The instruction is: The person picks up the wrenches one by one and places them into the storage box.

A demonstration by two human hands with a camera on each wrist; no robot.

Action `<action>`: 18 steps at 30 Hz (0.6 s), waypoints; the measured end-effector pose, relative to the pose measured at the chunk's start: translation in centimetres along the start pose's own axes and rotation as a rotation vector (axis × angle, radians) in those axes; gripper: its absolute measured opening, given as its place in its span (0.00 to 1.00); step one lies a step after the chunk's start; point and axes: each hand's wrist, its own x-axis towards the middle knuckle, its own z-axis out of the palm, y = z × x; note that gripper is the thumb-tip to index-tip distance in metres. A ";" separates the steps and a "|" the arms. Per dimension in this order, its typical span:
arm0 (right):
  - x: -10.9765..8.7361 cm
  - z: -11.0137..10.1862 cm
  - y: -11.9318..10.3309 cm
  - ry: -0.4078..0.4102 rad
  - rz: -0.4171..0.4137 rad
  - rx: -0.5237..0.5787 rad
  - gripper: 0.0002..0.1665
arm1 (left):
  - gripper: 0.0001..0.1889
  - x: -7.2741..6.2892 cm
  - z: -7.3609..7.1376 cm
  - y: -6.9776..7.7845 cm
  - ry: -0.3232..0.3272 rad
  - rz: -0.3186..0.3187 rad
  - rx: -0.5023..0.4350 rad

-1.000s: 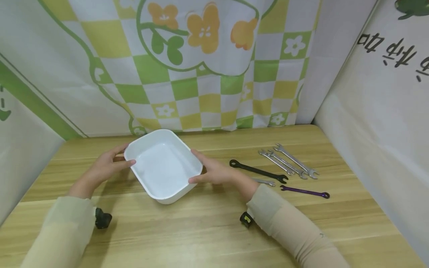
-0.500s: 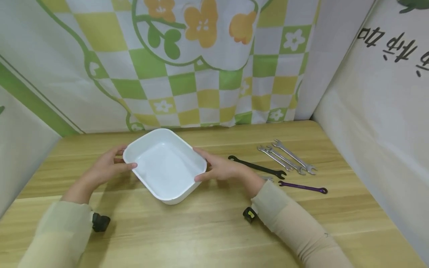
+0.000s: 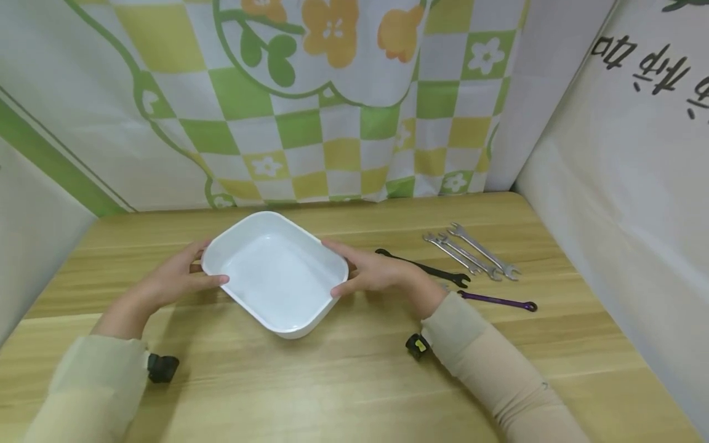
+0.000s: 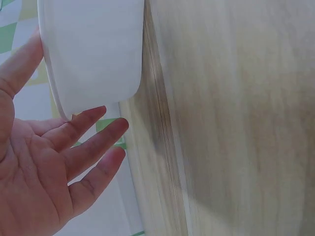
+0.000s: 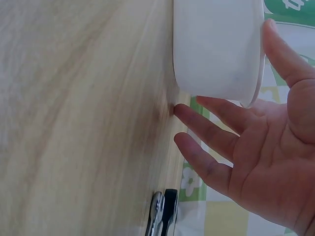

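A white rounded rectangular bin (image 3: 277, 280) with nothing in it stands between both hands, open side up. My left hand (image 3: 172, 280) holds its left corner, with the thumb at the rim and fingertips (image 4: 93, 115) against the outer wall. On the opposite corner my right hand (image 3: 373, 271) has the same kind of hold; in the right wrist view two of its fingers (image 5: 204, 160) stick out free of the bin (image 5: 216, 49). Whether the bin's base touches the table cannot be told.
Right of the bin on the wooden table (image 3: 332, 394) lie a black wrench (image 3: 437, 272), a purple wrench (image 3: 498, 300) and several silver wrenches (image 3: 468, 253). Another silver piece is mostly hidden behind the right wrist. A patterned curtain (image 3: 310, 129) hangs at the back edge.
The bin has turned a little in the hands, its right corner shifting rightward with my right hand. My left hand has barely moved. The head view has tilted slightly down.
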 end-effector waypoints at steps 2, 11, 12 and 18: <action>-0.2 -0.1 0.0 -0.013 -0.003 0.005 0.59 | 0.48 -0.2 0.2 0.0 -0.003 -0.002 0.006; -0.8 -0.4 0.0 -0.037 -0.018 -0.043 0.58 | 0.48 -1.0 0.7 0.1 -0.017 0.004 -0.006; -0.9 -0.5 0.0 -0.042 -0.016 -0.048 0.58 | 0.48 -1.1 0.8 0.2 -0.020 0.010 -0.009; -1.6 -0.7 0.0 -0.057 0.041 -0.082 0.59 | 0.50 -2.2 1.7 0.8 -0.037 0.018 -0.006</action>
